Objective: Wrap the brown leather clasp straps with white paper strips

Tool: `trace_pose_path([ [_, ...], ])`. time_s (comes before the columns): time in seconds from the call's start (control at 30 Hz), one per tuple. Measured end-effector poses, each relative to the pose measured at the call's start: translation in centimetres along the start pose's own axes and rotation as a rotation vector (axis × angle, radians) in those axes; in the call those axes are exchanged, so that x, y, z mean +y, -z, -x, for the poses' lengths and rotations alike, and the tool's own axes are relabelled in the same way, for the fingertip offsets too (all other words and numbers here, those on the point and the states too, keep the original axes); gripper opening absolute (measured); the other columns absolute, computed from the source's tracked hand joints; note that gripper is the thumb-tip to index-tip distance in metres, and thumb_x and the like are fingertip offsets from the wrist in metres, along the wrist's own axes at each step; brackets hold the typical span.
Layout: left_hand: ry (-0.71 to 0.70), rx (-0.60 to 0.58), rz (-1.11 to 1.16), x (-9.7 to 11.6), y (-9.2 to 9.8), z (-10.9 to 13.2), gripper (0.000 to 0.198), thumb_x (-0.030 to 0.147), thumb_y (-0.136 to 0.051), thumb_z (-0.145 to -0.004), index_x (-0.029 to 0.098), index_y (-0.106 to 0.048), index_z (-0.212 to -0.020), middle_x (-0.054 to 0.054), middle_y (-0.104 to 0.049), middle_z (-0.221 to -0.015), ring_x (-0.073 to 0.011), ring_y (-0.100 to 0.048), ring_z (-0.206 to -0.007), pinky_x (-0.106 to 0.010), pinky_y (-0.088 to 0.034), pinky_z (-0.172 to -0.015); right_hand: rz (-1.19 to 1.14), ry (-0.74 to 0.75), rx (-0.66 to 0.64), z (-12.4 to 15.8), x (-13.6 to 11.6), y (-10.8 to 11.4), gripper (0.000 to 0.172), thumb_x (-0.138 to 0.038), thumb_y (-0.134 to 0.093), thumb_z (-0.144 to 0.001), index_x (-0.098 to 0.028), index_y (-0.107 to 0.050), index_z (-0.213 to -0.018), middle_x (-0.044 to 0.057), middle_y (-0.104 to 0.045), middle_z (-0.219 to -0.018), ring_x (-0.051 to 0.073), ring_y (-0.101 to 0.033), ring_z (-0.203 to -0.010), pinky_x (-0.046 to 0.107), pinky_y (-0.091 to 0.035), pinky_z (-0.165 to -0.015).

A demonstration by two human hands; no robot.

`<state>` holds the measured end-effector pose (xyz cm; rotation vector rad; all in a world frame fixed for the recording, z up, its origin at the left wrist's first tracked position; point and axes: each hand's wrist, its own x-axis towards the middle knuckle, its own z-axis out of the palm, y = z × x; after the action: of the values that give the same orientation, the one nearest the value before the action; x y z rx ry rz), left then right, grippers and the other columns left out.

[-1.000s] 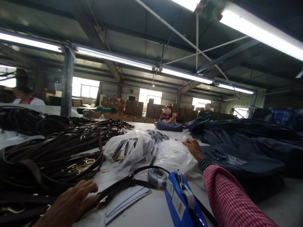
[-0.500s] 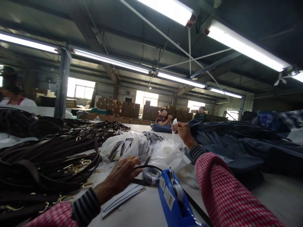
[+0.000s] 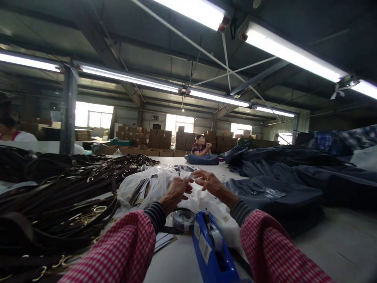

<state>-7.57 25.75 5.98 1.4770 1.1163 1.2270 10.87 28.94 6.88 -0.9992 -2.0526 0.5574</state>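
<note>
My left hand (image 3: 177, 191) and my right hand (image 3: 210, 184) meet above the white plastic bags, fingertips close together. A small whitish piece shows between them, too small to make out. The left fingers are curled in a pinch; the right fingers are partly spread, with thumb and forefinger near the left fingertips. Below the hands lies a coiled dark strap (image 3: 183, 220) on the table. A blue tape dispenser (image 3: 216, 251) with a roll of clear tape stands nearer to me. A clear bag of flat strips (image 3: 147, 186) is beside my left hand.
Dark straps with gold-coloured metal hooks (image 3: 59, 204) are heaped at the left. Dark blue-grey fabric items (image 3: 273, 192) are piled at the right. White cards (image 3: 162, 240) lie near my left sleeve. A person (image 3: 202, 147) sits across the table; others are farther off.
My left hand has risen from the strap by the dispenser, and my right hand has come down and leftward to meet it. The view has shifted slightly.
</note>
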Motion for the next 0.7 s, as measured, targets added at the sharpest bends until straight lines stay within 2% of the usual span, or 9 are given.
trace_pose_path([
  [0.1,0.005,-0.004,0.03,-0.2,0.9,0.2,0.038,0.047,-0.057,-0.095,0.013,-0.071,-0.103,-0.012,-0.071,-0.093,-0.0218,-0.07,-0.085,-0.025,-0.052,-0.059,0.14,-0.145,0.032,2.1,4.8,0.2,0.035,-0.02,-0.07,-0.075,-0.014,-0.072,-0.11,0.015,-0.069,-0.12,0.024,-0.065,-0.095,0.037,-0.051,-0.085],
  [0.17,0.018,-0.003,0.064,-0.3,1.2,0.0,0.038,0.046,-0.055,-0.095,0.013,-0.07,-0.107,-0.013,-0.072,-0.098,-0.0232,-0.071,-0.09,-0.027,-0.055,-0.062,0.204,-0.2,0.014,3.1,7.0,0.1,0.036,-0.019,-0.074,-0.071,-0.014,-0.072,-0.106,0.014,-0.071,-0.116,0.024,-0.065,-0.094,0.036,-0.051,-0.085],
  [0.27,0.048,0.012,0.127,-0.6,1.0,-0.7,0.038,0.045,-0.051,-0.096,0.013,-0.066,-0.113,-0.015,-0.072,-0.105,-0.024,-0.073,-0.096,-0.028,-0.059,-0.068,0.273,-0.243,-0.024,4.2,8.7,-0.3,0.046,-0.023,-0.08,-0.069,-0.017,-0.069,-0.114,0.009,-0.072,-0.111,0.021,-0.067,-0.09,0.03,-0.05,-0.08],
  [0.37,0.061,0.024,0.159,-1.3,0.5,-1.4,0.041,0.048,-0.044,-0.101,0.014,-0.06,-0.118,-0.018,-0.071,-0.115,-0.024,-0.073,-0.103,-0.03,-0.061,-0.074,0.365,-0.268,-0.001,4.9,9.7,-0.6,0.059,-0.019,-0.081,-0.066,-0.02,-0.064,-0.123,0.006,-0.071,-0.11,0.021,-0.068,-0.091,0.028,-0.047,-0.079],
  [0.5,0.022,0.046,0.07,-2.1,-0.4,-1.8,0.052,0.058,-0.037,-0.103,0.014,-0.053,-0.127,-0.023,-0.065,-0.131,-0.0271,-0.07,-0.111,-0.034,-0.063,-0.075,0.499,-0.309,0.122,4.5,11.7,-0.3,0.031,-0.017,-0.073,-0.078,-0.019,-0.068,-0.109,0.007,-0.072,-0.105,0.025,-0.066,-0.104,0.033,-0.045,-0.09],
  [0.57,-0.032,0.073,-0.057,-2.4,-1.0,-1.8,0.05,0.053,-0.043,-0.102,0.015,-0.05,-0.133,-0.023,-0.062,-0.135,-0.03,-0.068,-0.113,-0.037,-0.062,-0.076,0.548,-0.347,0.207,3.8,12.8,0.3,0.022,-0.019,-0.068,-0.087,-0.016,-0.067,-0.109,0.007,-0.071,-0.101,0.024,-0.066,-0.102,0.035,-0.046,-0.091],
  [0.63,-0.128,0.055,-0.226,-2.6,-1.7,-1.7,0.041,0.041,-0.053,-0.098,0.017,-0.056,-0.131,-0.019,-0.065,-0.131,-0.0309,-0.066,-0.115,-0.042,-0.059,-0.089,0.576,-0.374,0.263,3.2,13.9,0.8,0.017,-0.024,-0.066,-0.093,-0.015,-0.066,-0.107,0.005,-0.07,-0.096,0.022,-0.066,-0.095,0.037,-0.049,-0.09],
  [0.7,-0.252,-0.018,-0.4,-2.8,-2.3,-1.7,0.028,0.029,-0.061,-0.093,0.022,-0.067,-0.118,-0.011,-0.068,-0.126,-0.0303,-0.063,-0.121,-0.045,-0.048,-0.108,0.587,-0.381,0.276,2.9,14.6,1.1,0.015,-0.03,-0.067,-0.096,-0.015,-0.067,-0.098,0.003,-0.069,-0.093,0.02,-0.065,-0.091,0.038,-0.051,-0.09],
])
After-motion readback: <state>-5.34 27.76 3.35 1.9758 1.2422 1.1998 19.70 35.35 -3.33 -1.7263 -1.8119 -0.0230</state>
